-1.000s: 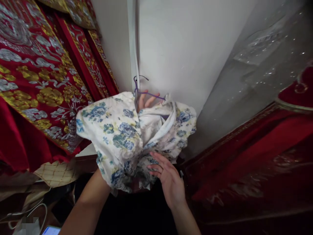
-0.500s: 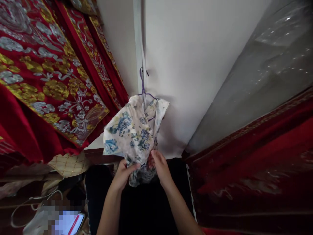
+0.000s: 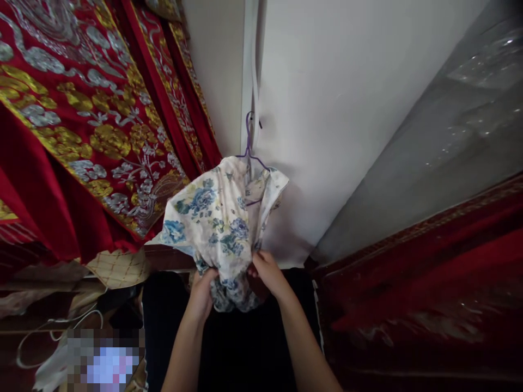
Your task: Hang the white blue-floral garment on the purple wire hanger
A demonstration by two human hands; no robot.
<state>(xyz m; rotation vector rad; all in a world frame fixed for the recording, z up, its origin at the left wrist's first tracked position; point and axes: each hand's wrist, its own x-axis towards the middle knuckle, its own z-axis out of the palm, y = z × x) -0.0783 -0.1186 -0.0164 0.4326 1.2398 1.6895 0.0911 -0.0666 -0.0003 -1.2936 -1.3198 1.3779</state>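
Note:
A white shirt with blue flowers (image 3: 229, 223) hangs in front of me on a purple hanger (image 3: 248, 139), its front parted at the neck. On the shirt's left side, low down, my left hand (image 3: 203, 294) is closed on the cloth, thumb on top. My right hand (image 3: 267, 272) pinches the front edge on the other side, below the opening. Between both hands the lower part of the shirt bunches and sags over my dark lap. The fingers behind the fabric are partly hidden.
A red cloth with gold and silver embroidery (image 3: 110, 139) hangs at the left. A pale wall (image 3: 327, 98) stands behind the shirt. Plastic-covered red fabric (image 3: 429, 294) lies at the right. A white cable (image 3: 100, 321) and a blurred-out bright patch are at the lower left.
My left hand has shifted slightly left and pulled the shirt's side outward, so the front spreads wider. My right hand keeps hold of the front edge. The view has shifted a little.

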